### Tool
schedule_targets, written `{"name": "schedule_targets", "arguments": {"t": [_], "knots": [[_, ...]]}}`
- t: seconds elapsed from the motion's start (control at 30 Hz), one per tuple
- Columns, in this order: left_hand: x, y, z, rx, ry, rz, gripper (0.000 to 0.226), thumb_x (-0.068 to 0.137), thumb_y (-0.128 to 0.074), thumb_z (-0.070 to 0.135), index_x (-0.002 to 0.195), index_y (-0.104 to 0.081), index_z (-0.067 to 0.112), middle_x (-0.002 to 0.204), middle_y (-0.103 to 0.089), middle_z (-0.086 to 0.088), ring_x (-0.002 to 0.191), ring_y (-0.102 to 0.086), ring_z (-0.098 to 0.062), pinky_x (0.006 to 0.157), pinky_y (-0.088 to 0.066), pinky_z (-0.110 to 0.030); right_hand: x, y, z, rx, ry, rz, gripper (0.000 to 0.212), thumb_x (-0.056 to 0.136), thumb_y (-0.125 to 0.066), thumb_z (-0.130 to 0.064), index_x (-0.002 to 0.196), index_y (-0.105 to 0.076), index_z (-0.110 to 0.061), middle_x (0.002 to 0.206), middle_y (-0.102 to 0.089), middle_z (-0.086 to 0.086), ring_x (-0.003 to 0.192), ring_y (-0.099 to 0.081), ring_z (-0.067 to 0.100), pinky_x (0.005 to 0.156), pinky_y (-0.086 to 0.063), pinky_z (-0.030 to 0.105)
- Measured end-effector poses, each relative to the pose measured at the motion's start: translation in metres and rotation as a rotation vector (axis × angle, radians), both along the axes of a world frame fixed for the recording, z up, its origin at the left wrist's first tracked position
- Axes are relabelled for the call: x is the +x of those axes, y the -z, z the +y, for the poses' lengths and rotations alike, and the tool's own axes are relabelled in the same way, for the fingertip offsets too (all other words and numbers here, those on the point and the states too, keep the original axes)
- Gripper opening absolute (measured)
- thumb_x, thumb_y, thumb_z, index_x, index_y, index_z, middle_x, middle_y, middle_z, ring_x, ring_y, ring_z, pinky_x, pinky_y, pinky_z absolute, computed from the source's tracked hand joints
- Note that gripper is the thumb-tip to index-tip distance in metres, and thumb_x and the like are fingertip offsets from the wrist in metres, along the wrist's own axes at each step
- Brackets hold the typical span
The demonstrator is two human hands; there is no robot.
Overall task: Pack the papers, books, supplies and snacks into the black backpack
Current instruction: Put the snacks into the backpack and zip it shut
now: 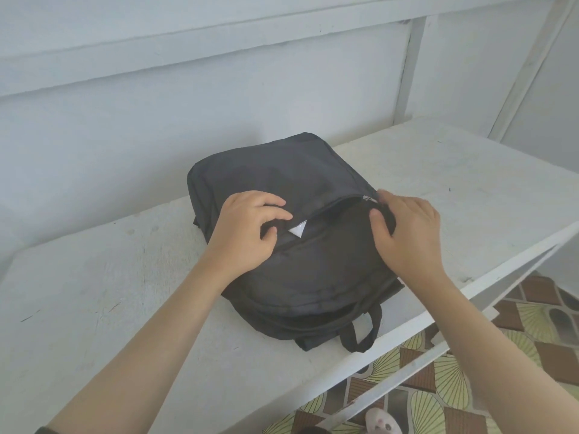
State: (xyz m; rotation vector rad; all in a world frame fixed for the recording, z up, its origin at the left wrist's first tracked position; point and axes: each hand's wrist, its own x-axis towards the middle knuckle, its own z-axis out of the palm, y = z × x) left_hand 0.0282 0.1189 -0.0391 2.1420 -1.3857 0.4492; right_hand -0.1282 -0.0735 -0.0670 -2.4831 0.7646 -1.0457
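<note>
head view: black backpack (297, 233) lies flat on the white surface (125, 292), front panel up, carry loop (363, 333) and strap ends toward the near edge. the pack sits roughly mid-surface, its far end close to the white wall (156, 104).

a zipper line (332, 205) runs across the front panel, partly open. a small white triangle (297, 230) shows in the gap near its left end — whether it is paper or lining cannot be told. a metal zipper pull (367, 198) sits at the right end of the line.

left hand (247, 233): fingers curled, pinching the black fabric beside the white triangle. right hand (404, 233): fingers curled over and gripping the right edge of the front panel, just beside the zipper pull. the two hands are apart, one at each end of the zipper — both clamped on the backpack.

patterned floor (438, 386) with green fan shapes and brown tiles shows below the surface edge at lower right.
</note>
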Motion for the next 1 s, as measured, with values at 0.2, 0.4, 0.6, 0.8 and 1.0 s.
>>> {"name": "schedule_targets", "arguments": {"t": [0.2,0.4,0.6,0.8,1.0], "knots": [[-0.053,-0.010,-0.027,-0.093,-0.025,0.188,0.017,0.080,-0.057,0.015,0.089,-0.066,0.026,0.079,-0.061,0.014,0.069,-0.051,-0.005,0.069,-0.046,-0.026,0.007,-0.005,-0.013,0.201,0.000,-0.063,0.007,0.086,-0.065,-0.024,0.088,-0.067,-0.017,0.087,-0.064,-0.003,0.084,-0.048,0.015,0.079,-0.038,0.030],[-0.090,0.001,-0.074,-0.031,-0.176,0.654,0.015,0.091,-0.052,0.034,0.087,-0.065,0.026,0.077,-0.063,0.013,0.067,-0.058,-0.004,0.067,-0.052,-0.026,0.002,0.003,-0.015,0.207,-0.113,-0.251,0.005,0.082,-0.072,-0.018,0.086,-0.071,-0.016,0.080,-0.057,-0.008,0.073,-0.046,0.007,0.069,-0.039,0.019],[-0.096,0.009,-0.116,-0.204,-0.318,0.818,0.032,0.091,-0.049,0.047,0.076,-0.061,0.022,0.066,-0.064,0.005,0.047,-0.058,-0.007,0.056,-0.053,-0.032,-0.001,0.011,-0.037,0.226,-0.325,-0.233,0.012,0.080,-0.074,-0.018,0.091,-0.075,-0.022,0.079,-0.054,-0.016,0.079,-0.052,-0.001,0.069,-0.040,0.008],[-0.097,0.020,-0.129,-0.287,-0.374,0.782,0.019,0.089,-0.058,0.037,0.075,-0.064,0.027,0.067,-0.063,0.015,0.054,-0.058,-0.002,0.060,-0.050,-0.025,-0.005,0.015,-0.058,0.372,-0.629,-0.216,0.029,0.082,-0.049,-0.019,0.095,-0.075,-0.017,0.082,-0.058,-0.004,0.077,-0.057,0.009,0.064,-0.044,0.013],[-0.097,0.025,-0.135,-0.288,-0.429,0.662,0.016,0.089,-0.059,0.031,0.076,-0.065,0.023,0.066,-0.061,0.016,0.068,-0.059,-0.002,0.063,-0.049,-0.020,0.008,0.009,-0.069,0.352,-0.655,-0.229,0.020,0.081,-0.055,-0.013,0.096,-0.067,-0.016,0.081,-0.064,-0.008,0.069,-0.058,0.008,0.066,-0.045,0.009]]}}
